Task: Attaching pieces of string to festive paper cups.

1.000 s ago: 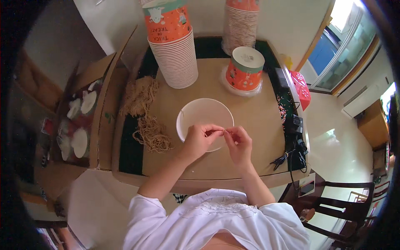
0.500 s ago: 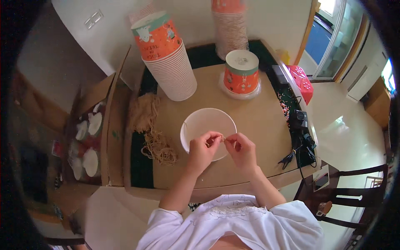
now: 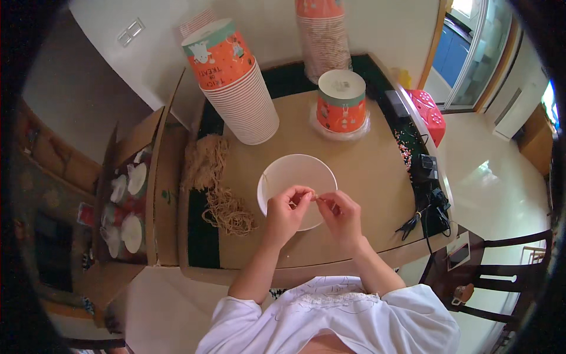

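A white paper bucket [image 3: 299, 167] stands mouth up on the brown board, just beyond my hands. My left hand [image 3: 284, 213] and my right hand [image 3: 342, 219] meet above its near rim, thumb and fingertips pinched together. Between the fingertips is a small bit of tan twine, mostly covered by the fingers. A thin strand of twine [image 3: 265, 180] shows at the bucket's left rim. To the left lie a tangled heap of twine [image 3: 230, 213] and a bundle of twine [image 3: 205, 164] farther back.
A tall leaning stack of orange and white buckets [image 3: 240, 100] stands behind the twine. Farther back are an upside-down orange bucket [image 3: 342, 112] and a plastic-wrapped stack [image 3: 325, 44]. Black cables [image 3: 433, 206] and small beads [image 3: 404, 150] lie at right. An open cardboard box [image 3: 168, 206] adjoins the left side.
Both hands stay pinched at nearly the same spot over the bucket, with only slight finger movement. The whole view has shifted a little.
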{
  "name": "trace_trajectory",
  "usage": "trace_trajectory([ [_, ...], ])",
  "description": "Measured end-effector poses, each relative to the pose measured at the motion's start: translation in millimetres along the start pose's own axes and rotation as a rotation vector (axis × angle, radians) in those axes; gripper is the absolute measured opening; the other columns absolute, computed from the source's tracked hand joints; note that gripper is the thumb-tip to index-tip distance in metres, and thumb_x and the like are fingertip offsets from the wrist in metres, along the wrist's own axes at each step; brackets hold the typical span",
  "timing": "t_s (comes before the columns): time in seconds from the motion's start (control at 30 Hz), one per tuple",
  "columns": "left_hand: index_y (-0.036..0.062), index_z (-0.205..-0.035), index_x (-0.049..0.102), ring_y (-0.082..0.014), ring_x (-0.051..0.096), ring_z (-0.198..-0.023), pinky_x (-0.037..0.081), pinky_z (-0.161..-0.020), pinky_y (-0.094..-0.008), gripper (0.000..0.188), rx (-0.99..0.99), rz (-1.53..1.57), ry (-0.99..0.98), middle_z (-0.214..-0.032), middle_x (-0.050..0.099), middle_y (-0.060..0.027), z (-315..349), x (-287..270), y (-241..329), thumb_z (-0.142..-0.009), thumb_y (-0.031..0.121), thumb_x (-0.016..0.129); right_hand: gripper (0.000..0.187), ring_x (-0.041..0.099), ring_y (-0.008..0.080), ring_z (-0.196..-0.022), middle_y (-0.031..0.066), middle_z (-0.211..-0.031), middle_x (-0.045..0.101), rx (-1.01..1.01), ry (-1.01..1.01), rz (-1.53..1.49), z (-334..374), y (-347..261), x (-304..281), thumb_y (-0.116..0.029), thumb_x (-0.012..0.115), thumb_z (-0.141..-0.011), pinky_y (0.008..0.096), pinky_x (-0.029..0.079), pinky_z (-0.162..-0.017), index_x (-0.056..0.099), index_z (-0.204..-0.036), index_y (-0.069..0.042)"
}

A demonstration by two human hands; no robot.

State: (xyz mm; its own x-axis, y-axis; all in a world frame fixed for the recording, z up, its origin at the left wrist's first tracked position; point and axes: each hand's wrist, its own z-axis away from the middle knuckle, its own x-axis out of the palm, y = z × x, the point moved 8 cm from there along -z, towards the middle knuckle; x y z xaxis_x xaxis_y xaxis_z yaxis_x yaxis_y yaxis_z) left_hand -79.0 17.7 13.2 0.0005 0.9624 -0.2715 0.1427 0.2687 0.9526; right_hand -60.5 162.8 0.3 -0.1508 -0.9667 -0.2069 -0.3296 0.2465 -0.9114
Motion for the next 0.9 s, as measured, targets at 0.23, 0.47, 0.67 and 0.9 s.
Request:
trace_trajectory([
  [0.23, 0.0006, -0.094, 0.067, -0.0049, 0.056, -0.064, 0.045, -0.058, -0.0197, 0.013, -0.015, -0.061, -0.033, -0.082, 0.069, -0.0035, 0.5, 3.3, 5.8, -0.088, 0.010, 0.062, 0.007, 0.057, 0.0136, -0.059, 0.0082, -0.075, 0.060, -0.002, 0.008, -0.013, -0.7, -0.1, -2.0, -0.004, 0.066, -0.082, 0.0252, 0.045, -0.052, 0.062, -0.087, -0.003],
  [0.47, 0.0011, -0.093, 0.067, -0.0061, 0.057, -0.065, 0.046, -0.059, -0.0212, 0.012, -0.024, -0.076, 0.013, -0.079, 0.068, -0.0028, 0.3, 2.2, 9.0, -0.087, 0.011, 0.062, 0.007, 0.058, 0.0140, -0.059, 0.0080, -0.074, 0.059, -0.016, -0.009, 0.006, -0.7, -2.8, -3.7, -0.005, 0.066, -0.082, 0.0254, 0.046, -0.052, 0.062, -0.087, -0.003],
  [0.67, 0.0014, -0.092, 0.066, -0.0059, 0.055, -0.062, 0.045, -0.057, -0.0214, 0.014, 0.031, -0.153, -0.007, -0.079, 0.068, -0.0026, 0.1, 2.3, 7.4, -0.090, 0.013, 0.059, 0.006, 0.056, 0.0128, -0.057, 0.0074, -0.073, 0.058, -0.050, -0.006, 0.022, -2.1, -5.7, -2.6, -0.006, 0.065, -0.083, 0.0254, 0.044, -0.050, 0.062, -0.086, -0.002],
  [0.9, -0.0002, -0.092, 0.064, -0.0086, 0.057, -0.062, 0.047, -0.061, -0.0233, 0.014, -0.089, -0.036, -0.023, -0.079, 0.068, -0.0045, 0.9, 1.3, 6.0, -0.091, 0.012, 0.057, 0.005, 0.055, 0.0124, -0.057, 0.0070, -0.073, 0.058, -0.039, -0.003, 0.012, -2.3, -3.1, -2.2, -0.005, 0.066, -0.082, 0.0252, 0.044, -0.050, 0.062, -0.085, -0.002],
])
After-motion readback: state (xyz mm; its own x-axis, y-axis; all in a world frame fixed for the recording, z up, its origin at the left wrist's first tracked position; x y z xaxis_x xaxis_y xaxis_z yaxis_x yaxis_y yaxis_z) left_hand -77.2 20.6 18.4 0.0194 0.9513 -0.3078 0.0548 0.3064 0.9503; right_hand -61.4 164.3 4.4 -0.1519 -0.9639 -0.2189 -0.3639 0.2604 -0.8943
